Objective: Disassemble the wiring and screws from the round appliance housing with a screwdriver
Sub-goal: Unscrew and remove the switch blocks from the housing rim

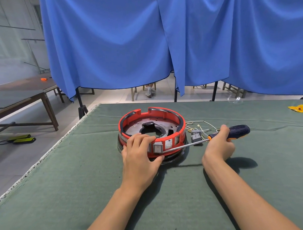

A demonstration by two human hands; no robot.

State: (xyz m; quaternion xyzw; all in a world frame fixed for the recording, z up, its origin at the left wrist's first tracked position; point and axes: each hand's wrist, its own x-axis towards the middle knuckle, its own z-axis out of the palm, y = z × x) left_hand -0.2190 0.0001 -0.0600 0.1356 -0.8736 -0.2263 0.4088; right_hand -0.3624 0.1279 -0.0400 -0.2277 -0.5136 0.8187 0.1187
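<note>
A round red appliance housing (166, 115) with a metal plate inside stands on the green table cloth (92, 173). My left hand (139, 154) grips its near rim, fingers curled over the top and thumb under the front wall beside a grey rocker switch (157, 148). My right hand (219, 144) holds a screwdriver (239, 130) by its dark blue and orange handle; the metal shaft runs left and its tip lies against the housing's front wall near the switch. Loose white wires (205, 126) and a removed grey switch (196, 136) lie just right of the housing.
A yellow scrap (297, 108) and a clear plastic piece (235, 99) lie at the far right of the table. Blue curtains (150, 36) hang behind. The table's left edge runs diagonally past the housing; other tables (23, 98) stand to the left.
</note>
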